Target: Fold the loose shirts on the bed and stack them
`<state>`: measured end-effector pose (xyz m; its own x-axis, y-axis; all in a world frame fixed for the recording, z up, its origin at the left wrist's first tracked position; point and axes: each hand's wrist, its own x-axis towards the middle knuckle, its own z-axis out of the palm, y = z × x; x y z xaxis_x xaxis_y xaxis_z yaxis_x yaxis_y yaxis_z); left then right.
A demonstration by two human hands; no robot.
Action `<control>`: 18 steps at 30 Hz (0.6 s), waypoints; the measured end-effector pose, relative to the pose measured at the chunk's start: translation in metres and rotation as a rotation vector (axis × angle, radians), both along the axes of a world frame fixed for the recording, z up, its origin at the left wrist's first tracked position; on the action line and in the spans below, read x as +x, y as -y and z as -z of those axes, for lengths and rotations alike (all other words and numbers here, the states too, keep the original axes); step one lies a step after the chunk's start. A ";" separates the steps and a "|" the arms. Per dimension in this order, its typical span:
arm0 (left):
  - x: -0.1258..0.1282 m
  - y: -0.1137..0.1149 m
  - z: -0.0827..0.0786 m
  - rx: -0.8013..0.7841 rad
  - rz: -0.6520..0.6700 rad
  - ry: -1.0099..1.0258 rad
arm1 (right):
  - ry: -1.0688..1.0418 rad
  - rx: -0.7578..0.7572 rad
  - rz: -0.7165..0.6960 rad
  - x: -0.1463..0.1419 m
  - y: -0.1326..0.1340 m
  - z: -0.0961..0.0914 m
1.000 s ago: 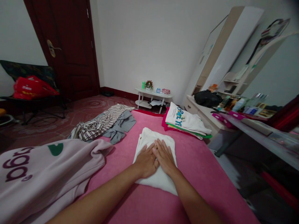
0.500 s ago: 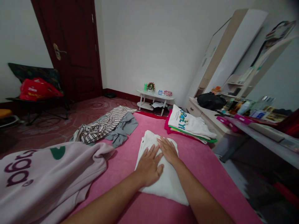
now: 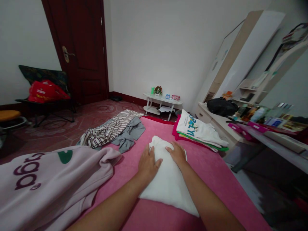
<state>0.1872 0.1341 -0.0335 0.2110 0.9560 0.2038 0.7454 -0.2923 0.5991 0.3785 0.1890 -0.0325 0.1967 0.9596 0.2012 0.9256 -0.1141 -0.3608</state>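
Note:
A folded white garment lies in front of me on a pink bedspread. My left hand rests on its left edge, fingers stretched along the side and thumb apart on top. On the far right edge lies my right hand, its thumb on the cloth and its fingers over the side, the tips partly hidden. Both hands look open against the fabric. To the left spreads a pale pink sweatshirt with purple letters and a green patch.
Striped clothing and a grey garment lie at the far left of the bed. A stack of folded clothes sits at the far right corner. Beyond are a small white table, a dresser and a folding chair.
My hands have moved apart, from lying flat near the middle of the white garment to its left and right edges. The view has shifted slightly.

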 end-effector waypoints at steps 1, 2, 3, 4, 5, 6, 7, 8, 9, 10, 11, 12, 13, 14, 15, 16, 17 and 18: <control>-0.002 -0.004 0.001 0.006 -0.006 0.017 | -0.008 0.013 0.047 -0.001 0.003 -0.001; -0.004 -0.006 0.003 0.016 -0.004 0.036 | -0.018 0.024 0.096 -0.001 0.007 -0.003; -0.005 -0.009 0.005 0.027 0.002 0.060 | -0.031 0.032 0.141 -0.001 0.010 -0.005; -0.005 -0.010 0.006 0.036 0.009 0.093 | -0.049 0.038 0.179 0.000 0.013 -0.007; -0.005 -0.012 0.008 0.042 0.014 0.140 | -0.073 0.039 0.209 0.000 0.015 -0.009; -0.004 -0.013 0.009 0.040 0.016 0.208 | -0.105 0.036 0.230 0.001 0.017 -0.011; -0.003 -0.014 0.010 0.020 0.010 0.298 | -0.144 0.028 0.237 0.002 0.019 -0.014; -0.002 -0.015 0.010 -0.024 -0.003 0.408 | -0.190 0.018 0.231 0.003 0.021 -0.017; -0.001 -0.017 0.008 -0.097 -0.021 0.534 | -0.241 0.012 0.212 0.004 0.022 -0.021; 0.000 -0.018 0.003 -0.194 -0.038 0.668 | -0.295 0.009 0.181 0.004 0.023 -0.026; 0.000 -0.019 -0.003 -0.294 -0.045 0.798 | -0.346 0.010 0.143 0.004 0.024 -0.034; -0.001 -0.020 -0.013 -0.371 -0.033 0.915 | -0.393 0.014 0.105 0.004 0.026 -0.045; -0.002 -0.020 -0.026 -0.405 0.002 1.013 | -0.441 0.046 0.070 0.003 0.029 -0.059; -0.003 -0.020 -0.041 -0.382 0.056 1.095 | -0.488 0.119 0.039 0.001 0.033 -0.076; -0.004 -0.020 -0.059 -0.311 0.123 1.155 | -0.516 0.219 0.013 -0.001 0.039 -0.096; -0.005 -0.019 -0.077 -0.206 0.190 1.196 | -0.543 0.384 -0.011 -0.004 0.046 -0.117; -0.006 -0.018 -0.095 -0.091 0.242 1.226 | -0.521 0.557 -0.030 -0.006 0.055 -0.138; -0.006 -0.016 -0.112 0.007 0.285 1.233 | -0.452 0.681 -0.044 -0.009 0.065 -0.156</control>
